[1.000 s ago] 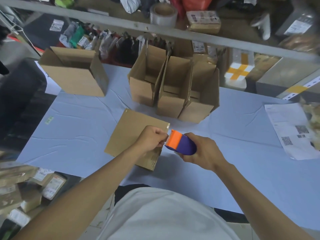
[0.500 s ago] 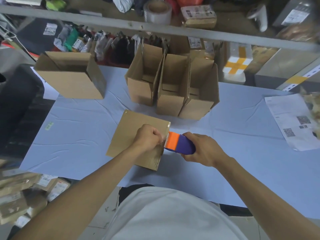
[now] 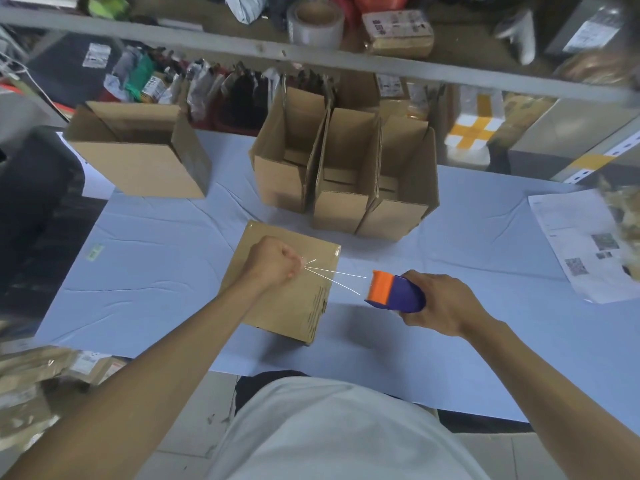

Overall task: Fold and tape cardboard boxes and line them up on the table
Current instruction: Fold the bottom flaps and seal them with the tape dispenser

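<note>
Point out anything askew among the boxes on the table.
The large open box sits apart at the far left, not joined to the three open boxes packed in a row. The box being taped lies rotated to the table edge.

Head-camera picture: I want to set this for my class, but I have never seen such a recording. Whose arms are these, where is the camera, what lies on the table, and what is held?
There is no machine here. A person wears one wide-angle camera on the head, so you look down along their own two bare arms.

The left hand pinches the free end of a strip of clear tape above a closed brown cardboard box. The right hand grips a purple and orange tape dispenser, held to the right of the box with the tape stretched between the hands.

On the pale blue table behind stand three open brown boxes in a row, a larger open brown box to the left, and printed paper sheets at the right.
</note>
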